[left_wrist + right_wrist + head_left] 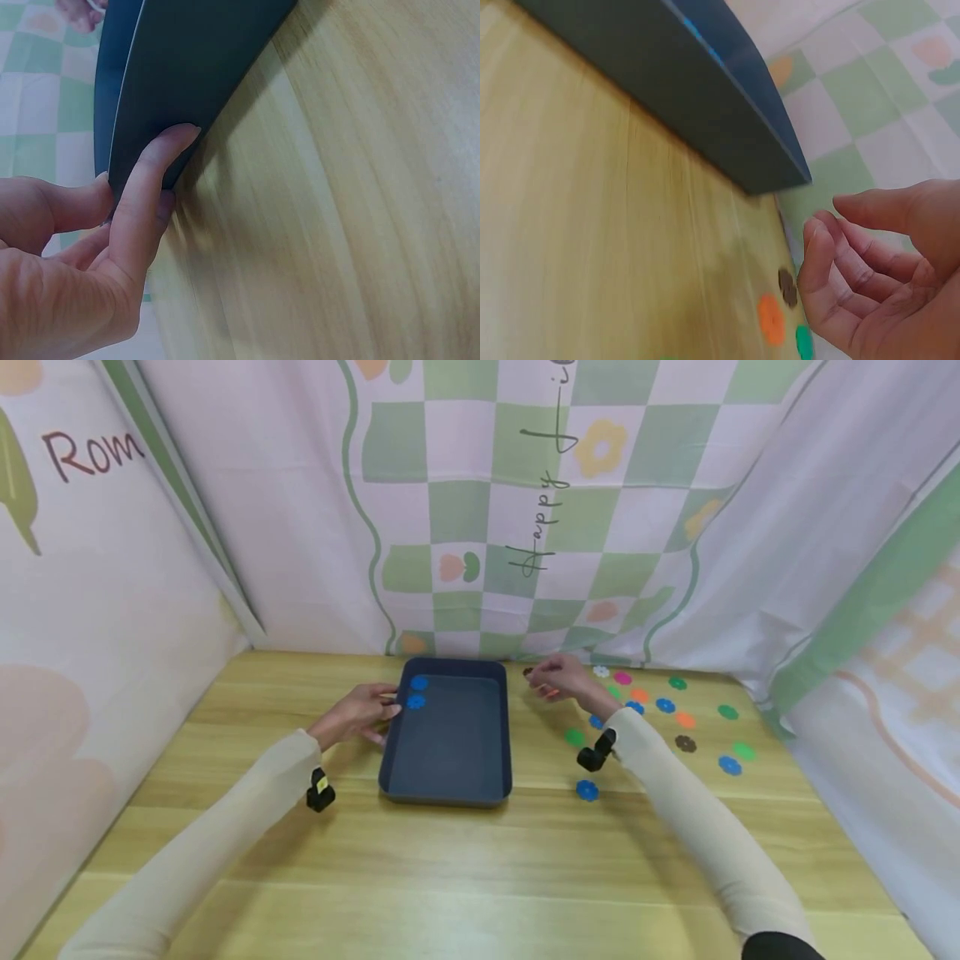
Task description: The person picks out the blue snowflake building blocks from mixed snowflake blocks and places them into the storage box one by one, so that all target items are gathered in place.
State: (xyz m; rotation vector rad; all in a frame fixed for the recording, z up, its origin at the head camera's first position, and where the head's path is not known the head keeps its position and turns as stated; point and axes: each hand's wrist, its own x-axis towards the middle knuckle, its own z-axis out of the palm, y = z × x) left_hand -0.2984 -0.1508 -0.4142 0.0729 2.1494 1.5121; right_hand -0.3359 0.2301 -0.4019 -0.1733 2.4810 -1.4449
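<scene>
A dark rectangular tray (450, 739) lies on the table with two blue flower-shaped pieces (419, 682) inside, near its upper left corner. My left hand (357, 712) grips the tray's left side; in the left wrist view the thumb is at the rim and a finger lies on the outer wall (187, 67). Past the tray's upper right corner, my right hand (564, 678) hovers with loosely bent fingers. In the right wrist view a gap separates thumb and index finger, and nothing shows between them. A brown piece (787, 287) and an orange piece (771, 319) lie below that hand.
Several flower-shaped pieces in blue (730, 765), green (727, 712), orange (685, 719), pink (622, 678), white (601, 671) and brown (686, 743) are scattered on the right of the wooden table (450, 877). A patterned curtain (457, 510) hangs behind the table.
</scene>
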